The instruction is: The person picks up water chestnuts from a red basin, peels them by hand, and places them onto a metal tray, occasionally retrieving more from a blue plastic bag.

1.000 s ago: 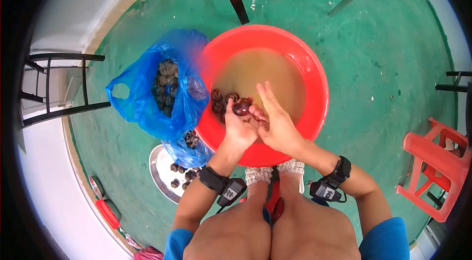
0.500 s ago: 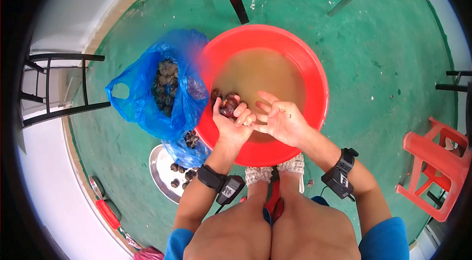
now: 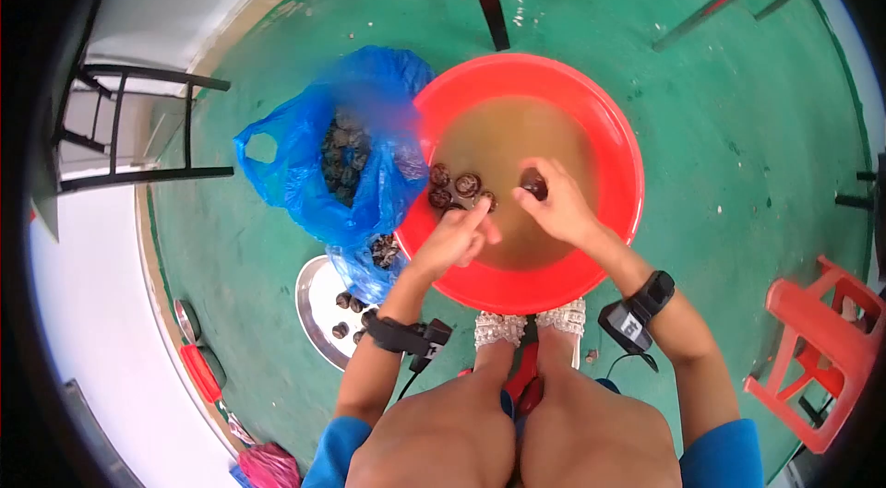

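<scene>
My right hand (image 3: 563, 207) holds a dark, glossy water chestnut (image 3: 533, 182) between thumb and fingers above the murky water. My left hand (image 3: 459, 237) is over the near left of the red basin (image 3: 623, 133), palm down, index finger stretched out and the other fingers loosely bent and slightly blurred. Its fingertip is right at another water chestnut (image 3: 487, 201). Several more water chestnuts (image 3: 468, 184), brown with rings, are grouped at the basin's left side, partly hidden by the left hand.
A blue plastic bag (image 3: 295, 184) of muddy, dark lumps leans against the basin's left, with a smaller blue bag (image 3: 355, 274) below. A metal tray (image 3: 318, 327) carries several dark round pieces. A red stool (image 3: 794, 303) stands at right, a black-framed chair (image 3: 148, 176) at left.
My left hand has let go of the dark water chestnut and turned palm down. My right hand, empty and spread before, now holds one. The view has shifted slightly.
</scene>
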